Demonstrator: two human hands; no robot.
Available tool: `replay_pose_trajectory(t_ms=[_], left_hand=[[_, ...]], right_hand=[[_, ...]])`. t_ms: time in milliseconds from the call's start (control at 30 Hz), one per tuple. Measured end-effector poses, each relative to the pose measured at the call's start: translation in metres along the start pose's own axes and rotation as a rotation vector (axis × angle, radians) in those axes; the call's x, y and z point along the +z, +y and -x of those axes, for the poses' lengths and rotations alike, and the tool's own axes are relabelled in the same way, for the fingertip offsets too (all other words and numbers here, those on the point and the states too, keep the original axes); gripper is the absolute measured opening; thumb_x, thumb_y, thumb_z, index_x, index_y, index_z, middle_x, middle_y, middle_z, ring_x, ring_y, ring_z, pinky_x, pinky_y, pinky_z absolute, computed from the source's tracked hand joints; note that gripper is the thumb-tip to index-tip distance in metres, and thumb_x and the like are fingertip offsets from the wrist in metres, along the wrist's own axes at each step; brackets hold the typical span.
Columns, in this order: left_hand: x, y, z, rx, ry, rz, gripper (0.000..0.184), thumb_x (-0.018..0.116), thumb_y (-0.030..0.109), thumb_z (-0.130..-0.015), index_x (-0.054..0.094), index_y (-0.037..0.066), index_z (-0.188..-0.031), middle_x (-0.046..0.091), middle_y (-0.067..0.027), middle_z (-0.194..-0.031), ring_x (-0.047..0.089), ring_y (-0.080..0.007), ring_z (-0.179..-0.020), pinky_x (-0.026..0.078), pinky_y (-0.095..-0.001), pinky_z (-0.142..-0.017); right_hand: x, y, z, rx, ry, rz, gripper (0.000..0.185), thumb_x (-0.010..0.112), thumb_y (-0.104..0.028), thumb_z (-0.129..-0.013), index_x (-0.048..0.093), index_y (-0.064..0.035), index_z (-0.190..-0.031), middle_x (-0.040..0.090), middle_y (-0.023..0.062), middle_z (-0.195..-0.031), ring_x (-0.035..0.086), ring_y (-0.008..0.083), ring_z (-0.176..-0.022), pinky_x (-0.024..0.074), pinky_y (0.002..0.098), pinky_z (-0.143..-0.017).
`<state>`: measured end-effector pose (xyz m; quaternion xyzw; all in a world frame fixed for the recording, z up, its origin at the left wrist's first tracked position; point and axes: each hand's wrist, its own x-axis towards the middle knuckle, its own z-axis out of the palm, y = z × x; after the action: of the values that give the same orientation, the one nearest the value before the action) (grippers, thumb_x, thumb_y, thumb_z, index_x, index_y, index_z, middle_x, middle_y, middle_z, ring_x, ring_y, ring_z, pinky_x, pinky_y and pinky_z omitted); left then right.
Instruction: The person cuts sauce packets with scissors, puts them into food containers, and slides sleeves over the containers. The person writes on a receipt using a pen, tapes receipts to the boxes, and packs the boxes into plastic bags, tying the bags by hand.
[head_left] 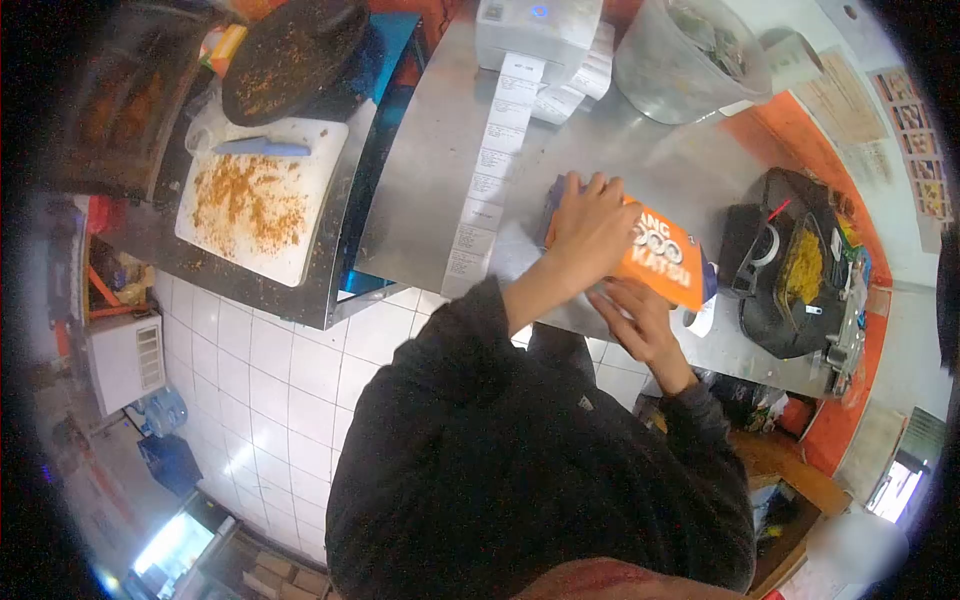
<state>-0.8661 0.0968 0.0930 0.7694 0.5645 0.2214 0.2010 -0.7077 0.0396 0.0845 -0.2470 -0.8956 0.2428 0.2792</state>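
Note:
An orange food box (pixel 660 255) with white "KATSU" lettering sits on the steel counter in front of me, slightly tilted in view. My left hand (pixel 595 225) lies over its left part, fingers bent across the top and far side. At the near edge, my right hand (pixel 640 320) presses against the box, with some of its fingertips hidden by the lid. A dark purple side of the box shows beyond the left fingers. To the left, a long strip of printed paper labels (pixel 487 180) hangs from a white label printer (pixel 540 30).
A clear plastic tub (pixel 690 60) stands at the back. A black bag (pixel 785 270) with yellow contents lies on the right. On the left are a crumb-covered cutting board (pixel 250 200), a blue knife (pixel 262 147) and a dark wok (pixel 295 60).

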Motion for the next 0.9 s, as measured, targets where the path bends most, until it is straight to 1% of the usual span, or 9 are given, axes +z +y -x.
replay_pose_trajectory(t_ms=[100, 200, 300, 367, 433, 533, 633, 700, 900], left_hand=[[0.016, -0.001, 0.022, -0.097, 0.083, -0.131, 0.048, 0.063, 0.036, -0.078, 0.057, 0.010, -0.117, 0.040, -0.0177, -0.137, 0.035, -0.0322, -0.129, 0.019, -0.0547, -0.105], [0.030, -0.005, 0.032, -0.187, 0.351, -0.085, 0.070, 0.059, 0.036, -0.083, 0.033, 0.001, -0.137, 0.023, -0.0232, -0.146, 0.024, -0.0389, -0.135, 0.012, -0.0580, -0.108], [0.072, -0.026, 0.041, -0.229, 0.307, 0.213, 0.070, 0.049, 0.035, -0.090, 0.022, -0.005, -0.141, 0.023, -0.0285, -0.145, 0.018, -0.0388, -0.138, 0.007, -0.0553, -0.111], [0.077, -0.033, 0.039, -0.229, 0.254, 0.425, 0.066, 0.043, 0.033, -0.093, 0.021, -0.005, -0.141, 0.023, -0.0285, -0.145, 0.018, -0.0385, -0.138, 0.008, -0.0533, -0.111], [0.074, -0.038, 0.038, -0.230, 0.184, 0.637, 0.061, 0.037, 0.032, -0.095, 0.020, -0.005, -0.141, 0.023, -0.0285, -0.145, 0.017, -0.0382, -0.138, 0.009, -0.0514, -0.112], [0.059, -0.038, 0.025, -0.232, 0.104, 0.498, 0.058, 0.033, 0.029, -0.097, 0.019, -0.005, -0.141, 0.022, -0.0272, -0.146, 0.026, -0.0381, -0.135, 0.017, -0.0458, -0.112], [0.030, -0.043, 0.020, -0.353, -0.104, 0.689, 0.060, 0.034, 0.034, -0.097, 0.021, -0.005, -0.140, 0.039, -0.0265, -0.137, 0.043, -0.0380, -0.124, 0.031, -0.0394, -0.105], [0.008, -0.047, 0.019, -0.416, -0.192, 0.969, 0.060, 0.037, 0.040, -0.097, 0.037, -0.007, -0.132, 0.055, -0.0264, -0.119, 0.054, -0.0364, -0.112, 0.039, -0.0350, -0.095], [-0.019, -0.041, 0.020, -0.397, -0.223, 0.956, 0.059, 0.037, 0.046, -0.095, 0.059, -0.009, -0.104, 0.062, -0.0228, -0.105, 0.058, -0.0264, -0.100, 0.041, -0.0329, -0.090]], right_hand=[[0.001, 0.012, 0.029, 0.274, 0.507, 0.627, 0.031, 0.054, -0.011, -0.089, 0.054, -0.0033, -0.119, 0.059, 0.0166, -0.109, 0.057, 0.0327, -0.104, 0.0410, 0.0454, -0.090], [-0.004, 0.021, 0.019, 0.608, 0.687, 0.663, 0.034, 0.047, -0.017, -0.094, 0.051, 0.0000, -0.123, 0.058, 0.0196, -0.113, 0.056, 0.0344, -0.105, 0.0391, 0.0454, -0.093], [0.018, 0.057, 0.057, 0.822, 0.700, 0.543, 0.039, 0.040, -0.022, -0.098, 0.046, 0.0038, -0.126, 0.058, 0.0227, -0.114, 0.056, 0.0348, -0.105, 0.0411, 0.0429, -0.090], [0.011, 0.040, 0.040, 1.002, 0.633, -0.080, 0.042, 0.034, -0.027, -0.100, 0.047, 0.0067, -0.123, 0.059, 0.0241, -0.111, 0.057, 0.0342, -0.103, 0.0431, 0.0406, -0.087], [0.009, 0.064, 0.054, 1.055, 0.581, -0.017, 0.043, 0.036, -0.029, -0.100, 0.053, 0.0073, -0.116, 0.064, 0.0183, -0.094, 0.061, 0.0250, -0.087, 0.0460, 0.0350, -0.074], [-0.029, 0.060, 0.036, 1.047, 0.386, -0.080, 0.047, 0.046, -0.037, -0.096, 0.060, 0.0074, -0.096, 0.057, 0.0061, -0.071, 0.045, 0.0094, -0.062, 0.0370, 0.0270, -0.054], [-0.062, 0.077, 0.033, 0.964, 0.250, -0.185, 0.050, 0.050, -0.041, -0.093, 0.061, 0.0077, -0.092, 0.057, 0.0051, -0.070, 0.045, 0.0103, -0.061, 0.0360, 0.0279, -0.054], [-0.092, 0.085, 0.025, 1.057, 0.059, -0.144, 0.054, 0.054, -0.045, -0.090, 0.063, 0.0087, -0.090, 0.059, 0.0054, -0.071, 0.053, 0.0119, -0.062, 0.0437, 0.0274, -0.057], [-0.112, 0.098, 0.012, 1.169, 0.044, -0.608, 0.055, 0.052, -0.042, -0.092, 0.061, 0.0118, -0.101, 0.063, 0.0126, -0.087, 0.063, 0.0150, -0.078, 0.0559, 0.0265, -0.072]])
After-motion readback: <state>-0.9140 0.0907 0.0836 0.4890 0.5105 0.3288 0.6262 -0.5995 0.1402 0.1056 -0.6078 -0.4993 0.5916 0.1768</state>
